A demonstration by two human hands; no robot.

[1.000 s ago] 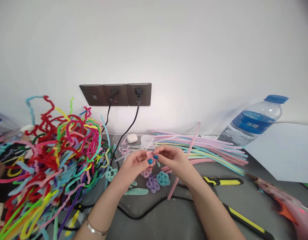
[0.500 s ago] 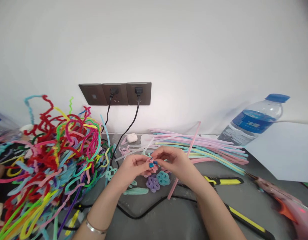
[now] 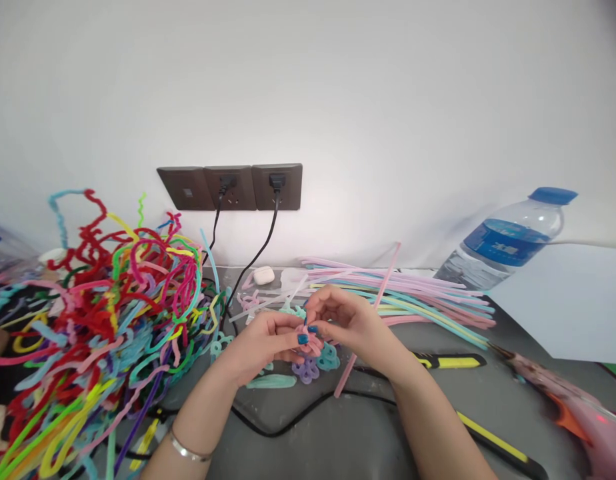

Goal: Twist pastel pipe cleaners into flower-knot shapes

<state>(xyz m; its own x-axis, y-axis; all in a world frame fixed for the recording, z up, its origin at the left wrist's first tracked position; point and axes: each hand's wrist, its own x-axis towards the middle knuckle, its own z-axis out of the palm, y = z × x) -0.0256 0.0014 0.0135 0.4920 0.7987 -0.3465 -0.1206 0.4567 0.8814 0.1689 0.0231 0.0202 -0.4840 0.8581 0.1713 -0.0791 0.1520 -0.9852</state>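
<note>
Between my two hands, over the middle of the grey table, is a small looped shape of pink pipe cleaner (image 3: 314,343). My left hand (image 3: 271,340) pinches it from the left between thumb and fingers. From the right, my right hand (image 3: 341,317) grips its upper part with thumb and fingertips. Just below the hands lie a purple pipe-cleaner flower (image 3: 306,369) and a teal one (image 3: 329,357). A folded mint-green pipe cleaner (image 3: 272,381) rests nearer me. Beside my right wrist a single pink pipe cleaner (image 3: 388,275) slants upward.
A big tangle of coloured pipe cleaners (image 3: 113,320) covers the left. Straight pastel pipe cleaners (image 3: 413,293) lie behind my right hand. Yellow-black pliers (image 3: 458,361), a pink glue gun (image 3: 563,393) and a water bottle (image 3: 508,240) stand right. A black cable (image 3: 273,435) crosses in front.
My fingers have shifted slightly on the pink looped shape, which is turned so more of its loops show. My right hand has moved a little up and left.
</note>
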